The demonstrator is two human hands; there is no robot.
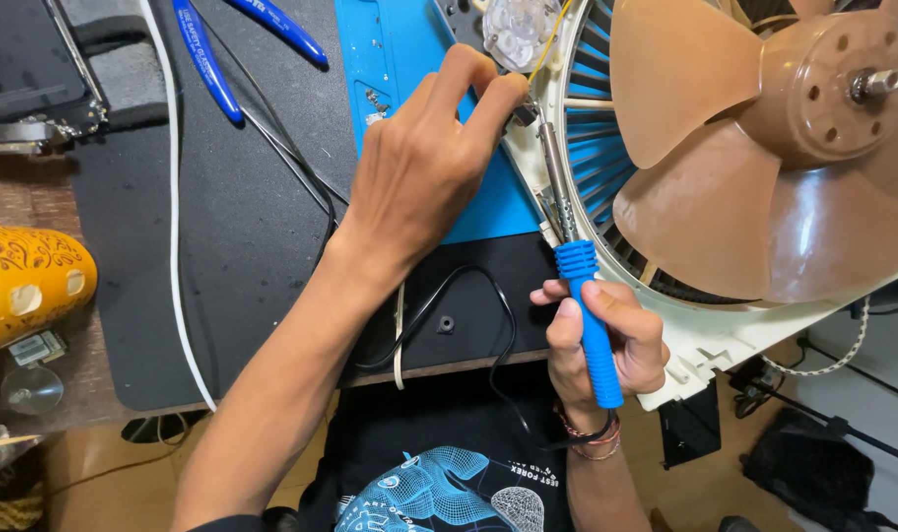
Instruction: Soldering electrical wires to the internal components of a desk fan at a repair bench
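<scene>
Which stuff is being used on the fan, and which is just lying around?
In use: blue-handled soldering iron in right hand; white plastic fan housing, touched by left hand.

Lying about: blue-handled pliers; yellow patterned mug; white cable.

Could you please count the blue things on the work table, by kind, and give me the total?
Soldering iron with blue handle, held in the right hand: 1
Blue mat, under the left hand: 1
Pliers with blue handles: 1
Total: 3
</scene>
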